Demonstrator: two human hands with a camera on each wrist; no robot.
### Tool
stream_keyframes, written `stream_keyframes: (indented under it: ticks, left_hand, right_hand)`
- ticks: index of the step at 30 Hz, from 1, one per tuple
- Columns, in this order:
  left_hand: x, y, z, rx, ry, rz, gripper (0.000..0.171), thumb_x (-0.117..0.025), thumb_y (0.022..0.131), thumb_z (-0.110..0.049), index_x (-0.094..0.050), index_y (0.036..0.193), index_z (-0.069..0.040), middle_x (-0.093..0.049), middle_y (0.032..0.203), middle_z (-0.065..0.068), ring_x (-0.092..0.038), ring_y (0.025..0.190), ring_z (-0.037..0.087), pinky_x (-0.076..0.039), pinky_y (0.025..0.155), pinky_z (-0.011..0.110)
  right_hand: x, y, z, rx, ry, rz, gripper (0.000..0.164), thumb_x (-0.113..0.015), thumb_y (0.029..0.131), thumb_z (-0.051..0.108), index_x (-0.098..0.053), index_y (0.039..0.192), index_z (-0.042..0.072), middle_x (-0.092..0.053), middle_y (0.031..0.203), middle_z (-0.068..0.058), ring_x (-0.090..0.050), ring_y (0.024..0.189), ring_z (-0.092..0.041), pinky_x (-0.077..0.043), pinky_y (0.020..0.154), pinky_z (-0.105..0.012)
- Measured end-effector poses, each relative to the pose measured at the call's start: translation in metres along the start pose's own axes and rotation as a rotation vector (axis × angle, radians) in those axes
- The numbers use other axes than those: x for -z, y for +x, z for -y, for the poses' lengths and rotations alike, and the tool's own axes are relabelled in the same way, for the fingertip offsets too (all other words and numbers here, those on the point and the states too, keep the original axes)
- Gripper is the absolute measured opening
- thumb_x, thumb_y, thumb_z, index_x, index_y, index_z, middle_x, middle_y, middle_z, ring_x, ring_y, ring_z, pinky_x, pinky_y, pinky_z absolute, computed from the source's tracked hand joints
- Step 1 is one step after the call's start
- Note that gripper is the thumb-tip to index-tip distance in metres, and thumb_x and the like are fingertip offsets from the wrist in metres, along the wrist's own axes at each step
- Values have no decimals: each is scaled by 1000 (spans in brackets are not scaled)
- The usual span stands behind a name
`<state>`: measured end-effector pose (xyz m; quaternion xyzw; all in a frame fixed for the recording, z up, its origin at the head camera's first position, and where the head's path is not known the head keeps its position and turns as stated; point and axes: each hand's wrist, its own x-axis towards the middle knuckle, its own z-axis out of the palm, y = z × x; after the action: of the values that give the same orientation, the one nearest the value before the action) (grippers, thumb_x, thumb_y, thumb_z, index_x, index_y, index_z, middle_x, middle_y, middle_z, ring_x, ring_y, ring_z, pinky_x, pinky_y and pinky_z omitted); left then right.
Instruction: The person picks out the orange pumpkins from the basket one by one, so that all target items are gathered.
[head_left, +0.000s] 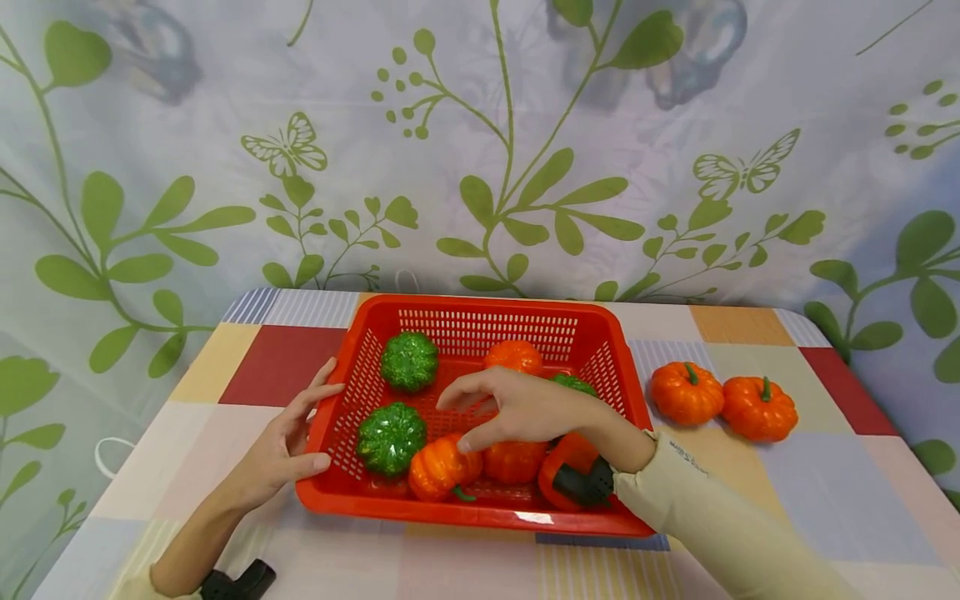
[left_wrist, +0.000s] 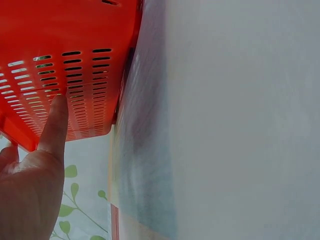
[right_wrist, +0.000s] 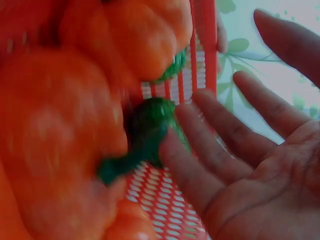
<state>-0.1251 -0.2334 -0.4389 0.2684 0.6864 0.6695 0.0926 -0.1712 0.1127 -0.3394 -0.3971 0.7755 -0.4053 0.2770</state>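
Note:
A red slotted plastic basket (head_left: 480,518) stands on the table with green and orange toy pumpkins in it. My left hand (head_left: 281,454) holds its left rim, thumb over the edge; in the left wrist view a finger (left_wrist: 56,122) touches the slotted outer wall. Over the basket hangs my right hand (head_left: 517,406), fingers apart and nothing in them. Below its thumb lies an orange pumpkin (head_left: 442,468) with a green stem. Two green pumpkins (head_left: 408,361) sit along the left side. The right hand and forearm partly hide the pumpkins on the right.
Outside the basket, to its right, two orange pumpkins (head_left: 686,393) sit side by side on the patchwork tablecloth (head_left: 465,567). A curtain with printed green leaves (head_left: 547,200) hangs behind the table.

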Motion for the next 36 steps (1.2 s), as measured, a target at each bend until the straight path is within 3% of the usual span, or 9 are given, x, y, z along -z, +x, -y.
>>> stream_keyframes:
  ticks: [4,12,19,24,36]
  left_hand:
    - [-1,0,0,-6,8,0,73,-60,85,5,-31,151,-4,5,165,3,-27,140,10,-53,88,39]
    - [0,0,-1,-7,14,-6,73,-59,84,6,-31,151,-4,5,165,3,-26,140,9,-53,88,38]
    - [-1,1,-1,-14,2,-1,72,-58,84,6,-31,150,-3,5,165,3,-25,140,9,-54,88,38]
    - [0,2,-1,-14,-5,0,72,-58,84,6,-32,150,-4,5,165,2,-24,141,9,-53,88,39]
    - [0,0,1,0,-8,-3,72,-59,85,4,-30,151,-4,5,165,2,-28,139,9,-54,87,40]
  right_hand:
    - [-2,3,-5,-26,28,17,47,-75,87,21,-61,129,9,-61,127,3,-54,121,-22,-43,103,-48]
    - [-9,7,-14,-57,52,52,50,-76,86,18,-60,132,8,-61,132,-1,-54,124,-27,-41,105,-42]
    - [-11,8,-19,-53,35,103,54,-75,87,15,-56,136,2,-59,135,-8,-52,127,-21,-38,109,-36]
    - [-11,10,-23,-52,19,117,54,-76,86,14,-57,135,3,-60,133,-5,-53,123,-12,-39,107,-31]
    - [-14,11,-26,-53,-28,162,52,-78,84,12,-61,133,10,-63,123,9,-58,105,-5,-46,99,-30]
